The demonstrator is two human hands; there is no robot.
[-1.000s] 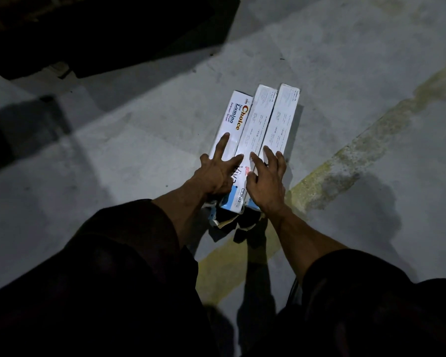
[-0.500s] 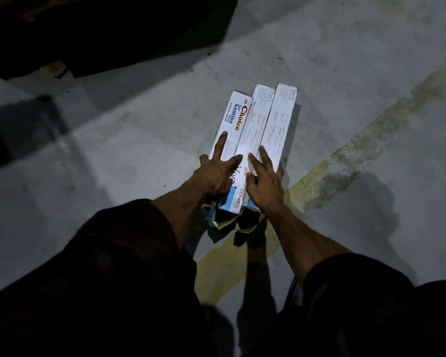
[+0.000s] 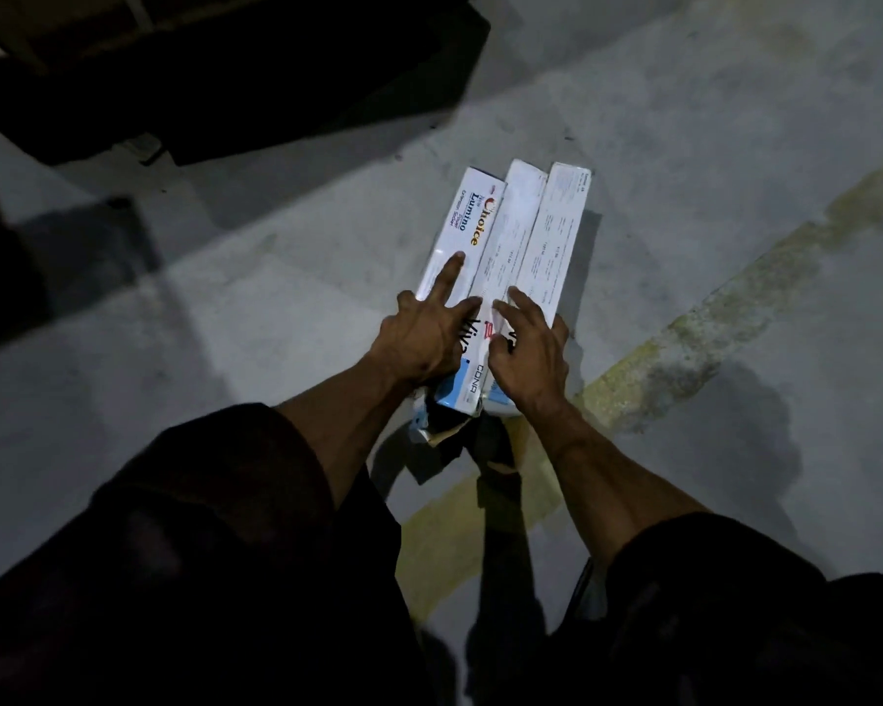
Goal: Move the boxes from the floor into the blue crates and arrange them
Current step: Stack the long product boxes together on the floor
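Observation:
Three long white boxes lie side by side on the grey floor: the left box (image 3: 467, 226) printed "Choice Lumino", the middle box (image 3: 513, 231), and the right box (image 3: 556, 231). My left hand (image 3: 424, 333) rests on the near part of the left and middle boxes, fingers spread and index finger stretched along the left box. My right hand (image 3: 528, 349) lies on the middle and right boxes, its outer fingers wrapping over the right box's edge. The near ends of the boxes look torn open. No blue crate can be made out.
A worn yellow floor line (image 3: 684, 349) runs diagonally under the boxes' near ends. A large dark object (image 3: 276, 79) sits in shadow at the top left. My dark sleeves fill the bottom of the view.
Both hands stay on the boxes. The right hand's fingers have shifted slightly toward the middle box. The boxes have not moved.

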